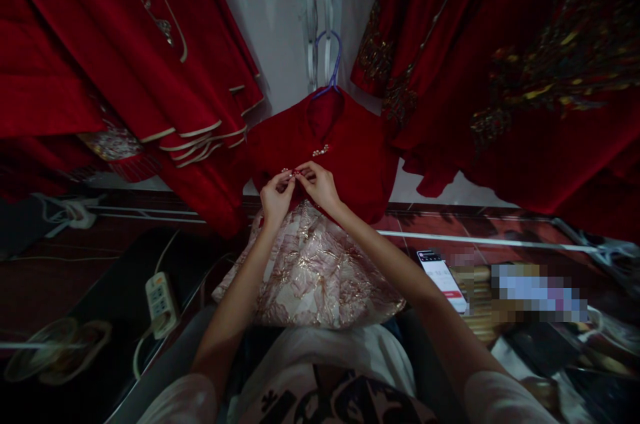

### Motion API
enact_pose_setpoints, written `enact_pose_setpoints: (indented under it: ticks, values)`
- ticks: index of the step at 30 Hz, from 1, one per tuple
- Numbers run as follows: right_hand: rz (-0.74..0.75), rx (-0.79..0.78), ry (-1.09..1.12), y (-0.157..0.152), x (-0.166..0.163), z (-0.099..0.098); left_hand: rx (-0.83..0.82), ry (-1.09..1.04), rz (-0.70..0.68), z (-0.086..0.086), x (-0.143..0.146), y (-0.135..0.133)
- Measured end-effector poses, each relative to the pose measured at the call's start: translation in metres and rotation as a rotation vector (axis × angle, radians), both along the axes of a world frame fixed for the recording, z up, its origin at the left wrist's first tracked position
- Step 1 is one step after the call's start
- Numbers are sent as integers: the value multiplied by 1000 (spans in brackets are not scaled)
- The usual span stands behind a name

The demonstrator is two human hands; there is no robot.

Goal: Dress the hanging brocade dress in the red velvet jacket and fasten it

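A small red jacket (360, 144) hangs in front of me on a purple hanger (332, 77). Below its hem spreads a pale pink skirt (320, 264) with gold patterning, reaching to my lap. At the jacket's front, my left hand (278, 199) pinches one side of a beaded fastener (291, 173). Close beside it, my right hand (320, 185) pinches the other side, the fingertips of both nearly touching. Whether the fastener is joined is hidden by the fingers. Higher on the chest sits another beaded clasp (321, 151).
Red garments with pale edging (200, 124) hang at left, and embroidered red garments (540, 77) at right. A power strip (161, 304) rests on a dark seat at lower left. A lit phone (443, 281) lies at right. A white rail (480, 239) runs low across.
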State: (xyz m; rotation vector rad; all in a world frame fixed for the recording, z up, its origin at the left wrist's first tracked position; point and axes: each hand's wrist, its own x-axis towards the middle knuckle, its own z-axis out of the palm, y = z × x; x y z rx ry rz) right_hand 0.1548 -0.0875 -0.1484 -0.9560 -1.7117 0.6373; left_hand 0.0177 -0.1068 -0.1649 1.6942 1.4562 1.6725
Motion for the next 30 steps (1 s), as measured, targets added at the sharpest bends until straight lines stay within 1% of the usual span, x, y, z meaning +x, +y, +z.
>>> enact_pose_setpoints:
  ticks: [3,6,11,16,18,20,23,25,27,30]
  values:
    - [18,7,15,-2,1,0,-20,-58,-25,2,-1,3]
    - [17,26,3,-3,2,0,-30,-69,-44,1,-2,4]
    - [-54,47,-38,-3,-2,0,-37,-83,-84,-1,-7,7]
    - [-79,65,-68,0,-6,-2,-29,8,-92,1,-19,15]
    - [-65,36,-71,1,-6,-2,-9,33,-79,-1,-22,15]
    - [-43,-59,-38,1,-2,-1,3,29,-26,-5,-22,10]
    - [1,-215,14,-5,9,2,14,3,103,-18,-18,-7]
    - [33,-222,-2,-14,20,2,18,32,156,-28,-14,-22]
    - [42,-208,-68,-24,32,-4,20,88,202,-39,-10,-33]
    - [-24,-251,-229,-35,47,-20,-44,155,279,-55,-8,-37]
